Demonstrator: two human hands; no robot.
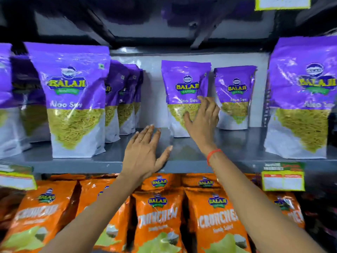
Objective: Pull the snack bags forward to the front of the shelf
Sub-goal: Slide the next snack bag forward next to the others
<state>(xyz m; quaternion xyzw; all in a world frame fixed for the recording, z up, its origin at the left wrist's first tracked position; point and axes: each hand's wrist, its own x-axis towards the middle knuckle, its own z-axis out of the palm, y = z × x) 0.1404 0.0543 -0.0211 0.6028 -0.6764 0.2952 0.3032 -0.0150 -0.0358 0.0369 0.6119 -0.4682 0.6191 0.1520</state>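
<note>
Purple Aloo Sev snack bags stand upright on a grey metal shelf. One bag stands deep in the middle, and another stands farther back to its right. My right hand is spread open against the lower right of the middle bag, fingers apart, gripping nothing. My left hand hovers open over the bare shelf near the front edge, left of that bag. A large bag stands at the shelf front on the left, with a row of bags behind it. Another front bag is at the right.
Orange Crunchem snack bags fill the shelf below, under my forearms. Price labels hang on the shelf edge at right and another label at left. The underside of an upper shelf with brackets lies close above the bags.
</note>
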